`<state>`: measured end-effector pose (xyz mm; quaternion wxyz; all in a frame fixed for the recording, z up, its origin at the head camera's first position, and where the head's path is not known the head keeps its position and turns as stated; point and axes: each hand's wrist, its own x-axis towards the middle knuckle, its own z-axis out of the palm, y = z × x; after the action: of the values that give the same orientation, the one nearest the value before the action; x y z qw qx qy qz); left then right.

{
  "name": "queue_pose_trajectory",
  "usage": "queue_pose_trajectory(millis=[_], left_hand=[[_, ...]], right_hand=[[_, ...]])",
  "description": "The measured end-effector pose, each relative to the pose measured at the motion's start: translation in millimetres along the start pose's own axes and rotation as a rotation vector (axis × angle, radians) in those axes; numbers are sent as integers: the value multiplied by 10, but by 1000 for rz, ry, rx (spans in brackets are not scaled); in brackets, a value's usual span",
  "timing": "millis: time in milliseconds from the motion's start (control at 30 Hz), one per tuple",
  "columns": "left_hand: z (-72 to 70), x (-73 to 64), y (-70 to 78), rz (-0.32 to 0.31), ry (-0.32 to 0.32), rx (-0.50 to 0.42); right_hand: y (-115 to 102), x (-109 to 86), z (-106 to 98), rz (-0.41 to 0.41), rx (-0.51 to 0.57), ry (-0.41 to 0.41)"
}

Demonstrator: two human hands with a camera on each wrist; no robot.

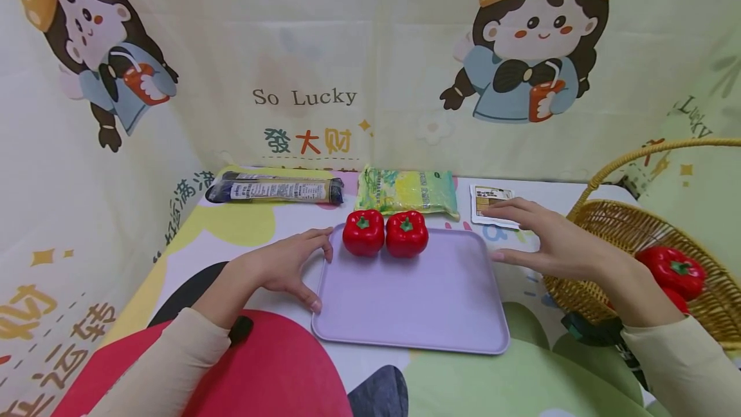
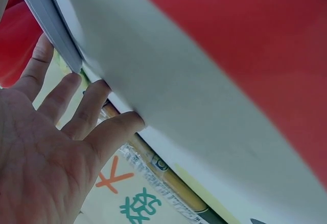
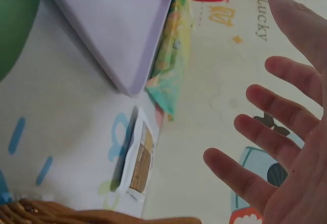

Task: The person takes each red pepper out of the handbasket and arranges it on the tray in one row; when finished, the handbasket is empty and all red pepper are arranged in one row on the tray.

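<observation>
Both hands are spread and grip nothing: the left hand at the left rim of the lavender tray, the right hand in the air between tray and wicker basket. A nudge from the left hand could jolt the tray and roll the two red bell peppers, side by side at its far edge, over the low rim. Whether those fingertips touch it is hard to tell; the right arm partly hides the peppers in the basket, which the head view cuts off.

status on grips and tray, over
Left grip at left edge of tray; right grip empty, near right edge. Two peppers on tray's far side. No obstruction visible.
</observation>
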<state>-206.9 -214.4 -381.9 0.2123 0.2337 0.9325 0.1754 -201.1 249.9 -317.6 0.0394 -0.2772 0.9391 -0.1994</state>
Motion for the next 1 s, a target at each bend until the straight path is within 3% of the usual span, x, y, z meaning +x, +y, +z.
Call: queue_pose_trajectory(millis=[567,800,1000], left_hand=[[0,1,5,20,12,0],[3,10,8,21,11,2],[6,-1,2,25,11,0]], right_hand=[[81,-254,-208,-39,-99,105],[175,-392,-284,-23,-149,104],[280,-487,-295,-27,-199,175]])
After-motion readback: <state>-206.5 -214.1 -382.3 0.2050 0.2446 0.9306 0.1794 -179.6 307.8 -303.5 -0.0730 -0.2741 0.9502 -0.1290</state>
